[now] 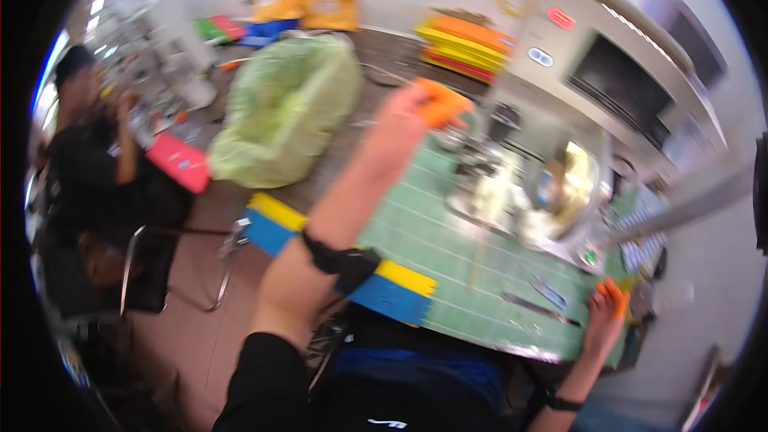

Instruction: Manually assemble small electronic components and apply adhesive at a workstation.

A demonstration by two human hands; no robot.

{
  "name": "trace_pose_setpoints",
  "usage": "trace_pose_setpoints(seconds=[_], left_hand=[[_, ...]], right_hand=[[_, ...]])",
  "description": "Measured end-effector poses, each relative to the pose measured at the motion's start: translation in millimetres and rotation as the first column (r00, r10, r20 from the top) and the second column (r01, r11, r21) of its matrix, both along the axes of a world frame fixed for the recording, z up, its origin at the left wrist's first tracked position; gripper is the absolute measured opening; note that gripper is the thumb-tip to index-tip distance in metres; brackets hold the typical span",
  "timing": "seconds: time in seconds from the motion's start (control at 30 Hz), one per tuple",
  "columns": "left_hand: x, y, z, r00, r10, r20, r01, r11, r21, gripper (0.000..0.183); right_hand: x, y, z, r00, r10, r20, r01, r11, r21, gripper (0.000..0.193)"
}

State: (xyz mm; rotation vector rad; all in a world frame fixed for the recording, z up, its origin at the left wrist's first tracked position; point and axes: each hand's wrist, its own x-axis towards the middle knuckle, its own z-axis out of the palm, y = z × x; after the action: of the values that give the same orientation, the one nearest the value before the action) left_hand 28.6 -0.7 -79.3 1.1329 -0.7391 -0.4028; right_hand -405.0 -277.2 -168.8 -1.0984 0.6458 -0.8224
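My left hand (410, 102) reaches out over the far left edge of the green gridded mat (416, 216), beside the machine. Orange (442, 104) covers its fingers, probably finger covers; motion blur hides whether they hold anything. My right hand (605, 314) is at the mat's near right corner, with similar orange on its fingertips. How its fingers are set is too smeared to tell. Near it lie a dark flat strip like a ruler or blade (541, 309) and a small pale-handled tool (549, 291). A bench machine with a shiny round part (570, 192) stands at the back.
A bin lined with a pale green bag (288, 112) stands left of the mat. Stacked yellow and orange trays (466, 44) lie behind. Blue-and-yellow strips (392, 292) edge the mat's near side. A person (96, 144) sits at far left, beside a metal-framed chair (128, 264).
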Motion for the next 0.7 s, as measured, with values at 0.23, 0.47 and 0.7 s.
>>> trace_pose_setpoints(seconds=[0.23, 0.47, 0.7], left_hand=[[-6, -14, -20, 0.985, -0.167, -0.043, 0.167, 0.986, 0.006, 0.009], [-6, -12, -27, 0.982, -0.168, -0.082, 0.169, 0.985, 0.014, 0.009], [-9, 1, -22, 0.992, -0.089, 0.087, 0.085, 0.995, 0.049, 0.018]], right_hand=[[-33, -75, -52, 0.989, 0.021, -0.145, -0.027, 0.999, -0.038, 0.049], [10, -12, -3, 0.995, -0.073, -0.075, 0.063, 0.99, -0.128, 0.031], [-6, -4, -25, 0.938, -0.195, -0.285, 0.09, 0.935, -0.342, 0.032]])
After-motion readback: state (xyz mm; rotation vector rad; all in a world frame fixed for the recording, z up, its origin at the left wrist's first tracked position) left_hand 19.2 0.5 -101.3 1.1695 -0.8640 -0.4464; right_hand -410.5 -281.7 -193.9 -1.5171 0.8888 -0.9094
